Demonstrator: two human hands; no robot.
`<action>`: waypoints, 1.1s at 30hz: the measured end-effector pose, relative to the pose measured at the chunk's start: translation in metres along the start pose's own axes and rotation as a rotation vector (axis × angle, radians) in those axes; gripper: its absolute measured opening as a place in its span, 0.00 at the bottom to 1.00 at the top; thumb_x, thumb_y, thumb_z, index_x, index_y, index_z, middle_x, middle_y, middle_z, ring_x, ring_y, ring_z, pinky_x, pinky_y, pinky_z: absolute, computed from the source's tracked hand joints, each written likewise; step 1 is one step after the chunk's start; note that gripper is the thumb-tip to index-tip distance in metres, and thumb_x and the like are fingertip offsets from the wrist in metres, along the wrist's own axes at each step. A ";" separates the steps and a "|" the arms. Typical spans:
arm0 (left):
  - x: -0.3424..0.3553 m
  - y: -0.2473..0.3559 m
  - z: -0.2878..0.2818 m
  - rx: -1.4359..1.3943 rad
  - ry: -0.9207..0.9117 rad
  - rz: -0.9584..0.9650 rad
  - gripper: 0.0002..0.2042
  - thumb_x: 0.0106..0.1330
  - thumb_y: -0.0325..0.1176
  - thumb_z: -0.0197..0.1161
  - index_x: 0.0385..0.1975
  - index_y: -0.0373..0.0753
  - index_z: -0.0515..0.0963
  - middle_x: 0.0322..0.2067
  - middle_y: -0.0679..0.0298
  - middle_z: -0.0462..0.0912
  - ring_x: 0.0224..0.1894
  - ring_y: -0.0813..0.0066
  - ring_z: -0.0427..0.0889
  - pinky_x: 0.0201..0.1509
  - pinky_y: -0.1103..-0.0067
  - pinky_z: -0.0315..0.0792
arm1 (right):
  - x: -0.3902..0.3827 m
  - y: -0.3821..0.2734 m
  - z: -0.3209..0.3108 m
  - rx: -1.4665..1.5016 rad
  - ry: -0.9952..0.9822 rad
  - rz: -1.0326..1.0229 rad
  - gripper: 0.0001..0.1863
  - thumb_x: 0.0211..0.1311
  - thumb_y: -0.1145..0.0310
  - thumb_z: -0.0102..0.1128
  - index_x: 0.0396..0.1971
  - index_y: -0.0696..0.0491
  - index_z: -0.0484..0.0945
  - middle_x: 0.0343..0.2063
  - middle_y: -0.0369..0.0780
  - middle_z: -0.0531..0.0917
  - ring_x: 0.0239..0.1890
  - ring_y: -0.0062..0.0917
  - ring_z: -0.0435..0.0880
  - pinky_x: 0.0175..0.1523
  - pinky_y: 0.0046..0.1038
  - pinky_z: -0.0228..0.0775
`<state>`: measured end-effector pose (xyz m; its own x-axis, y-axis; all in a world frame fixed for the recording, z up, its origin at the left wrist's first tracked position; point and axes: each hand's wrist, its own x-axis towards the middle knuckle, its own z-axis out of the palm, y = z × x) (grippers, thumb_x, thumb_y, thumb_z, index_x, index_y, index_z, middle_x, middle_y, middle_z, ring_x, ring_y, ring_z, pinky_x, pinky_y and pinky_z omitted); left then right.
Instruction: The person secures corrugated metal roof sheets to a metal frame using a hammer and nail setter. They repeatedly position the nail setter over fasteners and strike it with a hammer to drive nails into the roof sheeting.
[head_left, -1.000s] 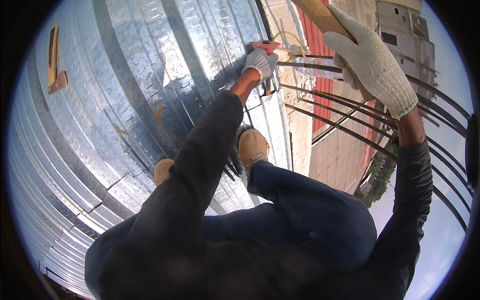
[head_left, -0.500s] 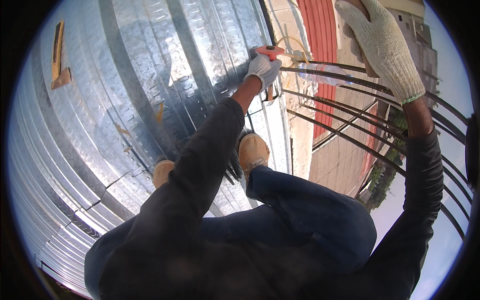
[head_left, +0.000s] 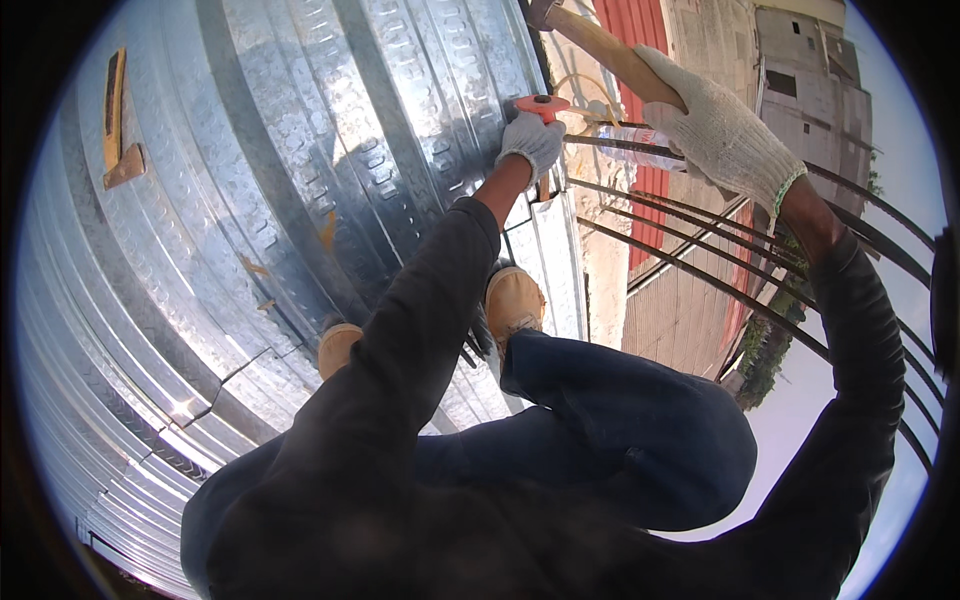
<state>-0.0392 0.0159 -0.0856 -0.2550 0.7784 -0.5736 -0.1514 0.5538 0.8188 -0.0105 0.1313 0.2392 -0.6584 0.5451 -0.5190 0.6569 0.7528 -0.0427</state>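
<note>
My left hand (head_left: pixel 530 142), in a white knit glove, is closed around a chisel with a red-orange guard (head_left: pixel 543 105) above the fist. Below the fist a short piece of the chisel's shaft shows, against the edge of the corrugated metal decking (head_left: pixel 300 150). My gloved right hand (head_left: pixel 715 125) grips the wooden handle of a hammer (head_left: pixel 620 62). The hammer's head is at the top edge of the picture, partly cut off, up and beyond the chisel and apart from it.
Several dark rebars (head_left: pixel 710 275) stick out past the deck's edge on the right. A clear plastic bottle (head_left: pixel 640 146) shows behind them. A hatchet-like tool with a yellow and black handle (head_left: pixel 117 110) lies far left. My tan boots (head_left: pixel 515 298) rest on the decking.
My right hand has come down and leftward with the hammer, whose handle and head now show. My left hand stays on the chisel, nearly in place.
</note>
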 end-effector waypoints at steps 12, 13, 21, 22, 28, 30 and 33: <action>-0.007 0.006 -0.009 0.080 0.037 0.046 0.20 0.71 0.48 0.63 0.48 0.35 0.82 0.42 0.44 0.92 0.49 0.43 0.92 0.53 0.58 0.84 | 0.009 0.008 0.020 -0.103 0.008 -0.155 0.33 0.83 0.49 0.63 0.78 0.49 0.72 0.36 0.37 0.89 0.31 0.16 0.90 0.32 0.19 0.85; -0.002 0.000 -0.004 0.044 0.027 0.035 0.21 0.71 0.48 0.64 0.48 0.34 0.84 0.45 0.43 0.92 0.51 0.44 0.93 0.54 0.58 0.84 | -0.003 -0.005 0.026 -0.159 0.034 -0.248 0.34 0.86 0.48 0.60 0.81 0.49 0.68 0.31 0.38 0.87 0.25 0.15 0.88 0.27 0.19 0.83; -0.009 0.020 -0.005 0.065 -0.074 -0.021 0.21 0.70 0.46 0.63 0.49 0.33 0.82 0.44 0.49 0.90 0.51 0.46 0.91 0.58 0.62 0.82 | 0.019 -0.151 -0.052 -0.146 -0.152 0.548 0.36 0.85 0.53 0.62 0.84 0.48 0.64 0.29 0.37 0.86 0.23 0.16 0.86 0.28 0.20 0.81; -0.008 0.020 -0.005 0.091 -0.071 -0.006 0.21 0.70 0.46 0.64 0.51 0.34 0.82 0.44 0.50 0.90 0.51 0.48 0.91 0.57 0.62 0.82 | 0.010 -0.123 -0.040 -0.083 -0.119 0.421 0.36 0.85 0.54 0.62 0.85 0.47 0.64 0.28 0.37 0.85 0.23 0.16 0.85 0.28 0.21 0.81; -0.003 0.006 0.014 -0.001 0.063 0.033 0.21 0.72 0.49 0.62 0.46 0.35 0.85 0.44 0.45 0.91 0.52 0.45 0.92 0.56 0.59 0.84 | -0.017 -0.036 -0.004 -0.014 -0.356 0.315 0.35 0.85 0.58 0.61 0.86 0.45 0.62 0.28 0.37 0.86 0.22 0.16 0.84 0.26 0.21 0.79; 0.000 -0.002 -0.007 0.011 0.004 0.007 0.21 0.72 0.49 0.63 0.49 0.36 0.84 0.46 0.44 0.91 0.54 0.45 0.92 0.57 0.59 0.84 | -0.007 -0.033 -0.024 0.143 -0.360 0.274 0.34 0.85 0.57 0.60 0.84 0.47 0.64 0.29 0.38 0.87 0.23 0.16 0.86 0.26 0.22 0.81; 0.000 0.019 0.016 -0.057 -0.114 -0.030 0.22 0.72 0.49 0.64 0.52 0.36 0.83 0.49 0.43 0.90 0.56 0.45 0.91 0.59 0.60 0.83 | -0.016 0.096 -0.018 0.422 -0.132 0.191 0.33 0.85 0.54 0.59 0.82 0.50 0.67 0.29 0.40 0.88 0.23 0.18 0.87 0.27 0.23 0.83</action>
<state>-0.0266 0.0317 -0.0703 -0.1394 0.7921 -0.5942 -0.2125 0.5622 0.7993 0.0569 0.2012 0.2589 -0.4770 0.5869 -0.6542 0.8713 0.4132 -0.2647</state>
